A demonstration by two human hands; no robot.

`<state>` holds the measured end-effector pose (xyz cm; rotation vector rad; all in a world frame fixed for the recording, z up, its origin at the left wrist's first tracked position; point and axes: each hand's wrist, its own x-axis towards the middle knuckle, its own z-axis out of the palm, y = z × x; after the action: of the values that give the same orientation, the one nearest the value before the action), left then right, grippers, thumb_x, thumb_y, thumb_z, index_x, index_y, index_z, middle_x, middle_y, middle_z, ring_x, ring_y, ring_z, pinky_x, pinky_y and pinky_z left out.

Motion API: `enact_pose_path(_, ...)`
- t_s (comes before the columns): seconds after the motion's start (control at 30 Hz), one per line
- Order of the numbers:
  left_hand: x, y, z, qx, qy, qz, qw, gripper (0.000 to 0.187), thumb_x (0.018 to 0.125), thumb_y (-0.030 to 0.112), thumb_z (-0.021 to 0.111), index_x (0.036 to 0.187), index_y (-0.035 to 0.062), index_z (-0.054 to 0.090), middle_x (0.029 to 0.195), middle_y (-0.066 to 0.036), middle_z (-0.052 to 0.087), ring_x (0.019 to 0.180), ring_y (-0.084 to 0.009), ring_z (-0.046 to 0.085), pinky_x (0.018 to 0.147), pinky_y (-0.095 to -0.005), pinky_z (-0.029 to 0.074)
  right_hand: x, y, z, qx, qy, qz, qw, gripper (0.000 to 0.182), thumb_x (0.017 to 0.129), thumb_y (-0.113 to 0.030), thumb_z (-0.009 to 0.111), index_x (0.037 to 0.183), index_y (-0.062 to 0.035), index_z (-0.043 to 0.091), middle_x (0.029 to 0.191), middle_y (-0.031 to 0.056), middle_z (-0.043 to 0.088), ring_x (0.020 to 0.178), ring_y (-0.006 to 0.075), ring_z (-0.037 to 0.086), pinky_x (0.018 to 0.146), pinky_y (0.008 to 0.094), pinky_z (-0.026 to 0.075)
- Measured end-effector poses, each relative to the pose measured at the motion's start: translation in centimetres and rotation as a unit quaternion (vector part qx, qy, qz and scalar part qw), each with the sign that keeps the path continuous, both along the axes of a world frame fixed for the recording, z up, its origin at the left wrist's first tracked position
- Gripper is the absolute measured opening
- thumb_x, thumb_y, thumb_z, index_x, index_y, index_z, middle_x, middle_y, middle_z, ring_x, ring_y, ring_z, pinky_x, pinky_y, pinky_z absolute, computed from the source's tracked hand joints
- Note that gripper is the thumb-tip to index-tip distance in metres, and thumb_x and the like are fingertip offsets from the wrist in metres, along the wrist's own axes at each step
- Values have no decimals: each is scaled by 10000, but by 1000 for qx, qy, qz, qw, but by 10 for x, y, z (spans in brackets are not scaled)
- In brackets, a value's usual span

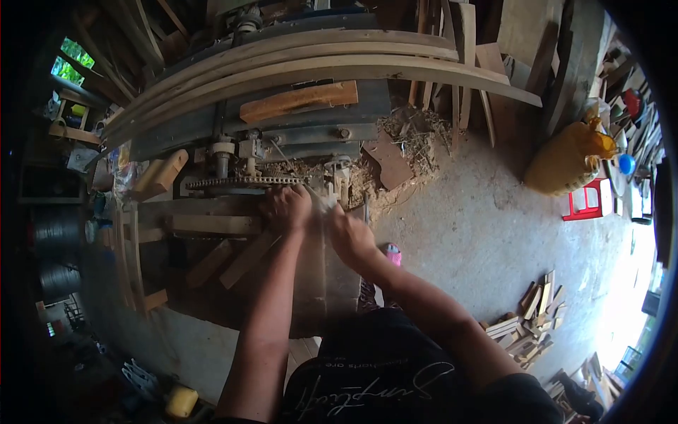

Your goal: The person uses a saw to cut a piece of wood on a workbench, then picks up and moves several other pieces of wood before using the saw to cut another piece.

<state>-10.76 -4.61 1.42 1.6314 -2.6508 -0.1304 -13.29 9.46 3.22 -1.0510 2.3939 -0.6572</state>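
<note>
My left hand (pixel 288 205) lies at the near side of a metal chain (pixel 244 181) on a woodworking machine, its fingers curled. What it grips, if anything, is hidden. My right hand (pixel 351 234) is just to the right, slightly blurred, with its fingers closed. Between the two hands is a small pale patch (pixel 323 201), too smeared to name, beside a metal fitting (pixel 341 177). Both hands are above the machine's dark flat bed (pixel 304 283). Wood shavings (pixel 307 169) lie around the chain and the fitting.
Long boards (pixel 339 67) span the machine's far side, with a short wooden block (pixel 300 100) below them. Wood pieces (pixel 215 225) rest at left. A yellow sack (pixel 565 159) and a red stool (pixel 592 200) stand on the right. Offcuts (pixel 537 314) are piled at lower right.
</note>
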Motion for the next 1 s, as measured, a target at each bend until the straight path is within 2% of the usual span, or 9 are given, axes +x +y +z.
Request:
enact_pose_path(0.13,-1,6,12,25,-9,-9,1000,390,821,295,362,842,37,653,991,-103,620,1073,-256,495,981,-529,265,10,24,15,61,-25,-16,998,127,841,-71,454,945,-2,436,739,184,628,688,301,658,567,371,538)
enact_pose_path(0.17,1,4,1,1,4,-2,1000,385,818,290,362,835,41,655,981,-98,624,1070,-253,494,960,-513,289,9,14,-5,-24,-2,-16,1000,138,846,-81,429,957,1,427,717,227,608,667,366,633,576,436,510)
enact_pose_path(0.3,-3,1,17,61,-36,0,998,395,828,289,352,821,37,657,968,-100,629,1078,-243,486,947,-490,297,-8,-18,-6,-41,-23,-8,999,129,870,-106,412,945,-2,427,699,208,608,661,356,635,580,440,510)
enact_pose_path(0.47,-2,3,13,30,-25,-9,999,395,829,293,352,816,44,658,970,-105,629,1053,-245,504,945,-487,300,11,24,5,109,-15,-2,994,104,874,-95,436,941,-15,432,739,149,632,679,261,660,562,333,540)
enact_pose_path(0.53,-3,1,14,57,-37,0,998,399,835,302,348,827,48,657,991,-110,621,1078,-245,489,951,-497,295,4,-1,-10,-40,15,-22,999,130,875,-115,418,930,2,407,655,211,604,628,346,637,531,430,519)
enact_pose_path(0.73,-2,-1,8,24,-28,-2,999,398,833,308,348,846,54,653,1022,-98,618,1099,-229,480,960,-499,289,8,15,6,-31,10,-21,999,137,849,-99,435,937,2,405,667,204,613,622,357,635,537,435,519)
enact_pose_path(0.8,0,2,2,12,-19,-8,1000,400,831,308,345,848,56,655,1026,-92,619,1104,-229,476,963,-501,284,12,27,13,60,-39,-44,996,135,846,-93,429,938,2,405,688,219,613,644,364,635,552,436,519)
enact_pose_path(0.83,1,2,3,35,-29,-2,999,405,834,311,340,851,55,654,1044,-94,613,1110,-230,472,970,-501,277,8,18,21,77,-12,-12,997,114,871,-111,446,915,-6,447,732,158,635,684,291,658,576,348,538)
enact_pose_path(1.0,-5,0,15,63,-60,19,996,422,837,317,333,826,44,655,1036,-111,615,1077,-238,497,975,-480,281,-6,-13,7,10,-1,-14,1000,118,869,-115,451,919,-9,451,735,170,632,690,293,659,582,360,540)
